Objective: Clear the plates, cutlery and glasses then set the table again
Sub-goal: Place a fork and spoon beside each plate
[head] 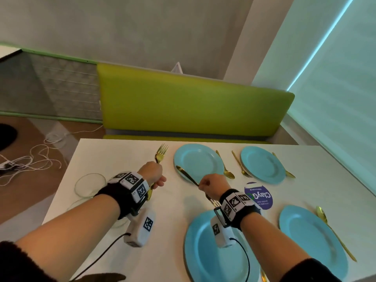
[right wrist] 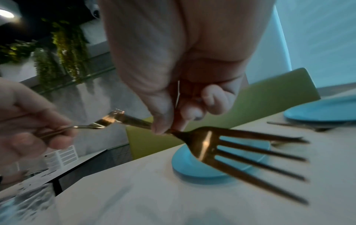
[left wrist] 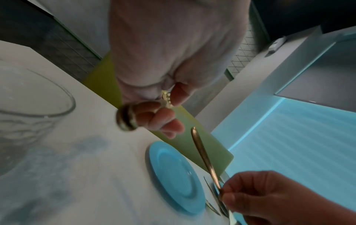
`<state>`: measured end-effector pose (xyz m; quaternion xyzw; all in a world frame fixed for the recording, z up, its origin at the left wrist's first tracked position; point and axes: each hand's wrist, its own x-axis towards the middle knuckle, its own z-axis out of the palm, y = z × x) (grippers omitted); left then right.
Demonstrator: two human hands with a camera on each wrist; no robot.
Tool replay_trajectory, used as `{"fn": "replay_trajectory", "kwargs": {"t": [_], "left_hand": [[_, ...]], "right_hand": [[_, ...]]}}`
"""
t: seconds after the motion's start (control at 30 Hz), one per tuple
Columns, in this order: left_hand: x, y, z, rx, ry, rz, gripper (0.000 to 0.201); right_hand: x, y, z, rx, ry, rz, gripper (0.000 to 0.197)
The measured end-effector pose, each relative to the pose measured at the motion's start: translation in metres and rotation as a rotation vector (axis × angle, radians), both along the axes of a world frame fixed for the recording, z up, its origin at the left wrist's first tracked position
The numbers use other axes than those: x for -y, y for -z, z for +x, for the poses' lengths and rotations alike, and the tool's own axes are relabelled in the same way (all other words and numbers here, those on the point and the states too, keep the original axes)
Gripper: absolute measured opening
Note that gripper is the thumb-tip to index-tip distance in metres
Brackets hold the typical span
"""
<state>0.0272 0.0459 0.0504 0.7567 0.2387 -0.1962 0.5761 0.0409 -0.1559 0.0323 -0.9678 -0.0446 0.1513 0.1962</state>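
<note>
My left hand [head: 156, 179] grips a gold fork [head: 161, 152] in a fist above the white table [head: 114, 155], tines pointing up and away. In the left wrist view its handle end [left wrist: 126, 120] sticks out below my curled fingers. My right hand [head: 204, 183] pinches a second gold fork [head: 186, 173] near its neck, handle pointing far-left over the far-left blue plate [head: 198, 159]. Its tines [right wrist: 250, 153] point back at my wrist. Three more blue plates lie at far right [head: 262, 164], near left [head: 203, 251] and near right [head: 309, 237].
Gold spoons [head: 225, 167] [head: 284, 166] [head: 333, 235] and another fork [head: 241, 164] lie beside the plates. A clear glass dish [head: 89, 185] stands at the table's left. A round purple sticker [head: 259, 195] sits mid-table. A green bench [head: 193, 106] backs the far edge.
</note>
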Motion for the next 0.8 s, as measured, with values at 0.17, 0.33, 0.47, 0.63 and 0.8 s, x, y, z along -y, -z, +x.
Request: {"fn": "replay_trajectory", "kwargs": {"t": [0.17,0.33,0.47,0.63,0.8], "left_hand": [[-0.024,0.002,0.026,0.018,-0.052,-0.012,0.033],[-0.041,0.009,0.053,0.036,-0.087,-0.056,0.028],[-0.049,0.018,0.065,0.031,-0.096,-0.063,0.019],[-0.055,0.028,0.075,0.025,-0.117,-0.039,0.019],[-0.057,0.032,0.086,0.023,-0.119,-0.025,0.024]], "right_hand": [[-0.034,0.025,0.042,-0.044,0.120,-0.044,0.026],[-0.068,0.050,0.080,-0.195,0.152,-0.032,0.029],[-0.087,0.064,0.103,-0.254,0.120,-0.064,0.034],[-0.106,0.070,0.118,-0.216,0.223,-0.073,0.027],[-0.112,0.087,0.132,-0.204,0.222,-0.166,0.036]]}}
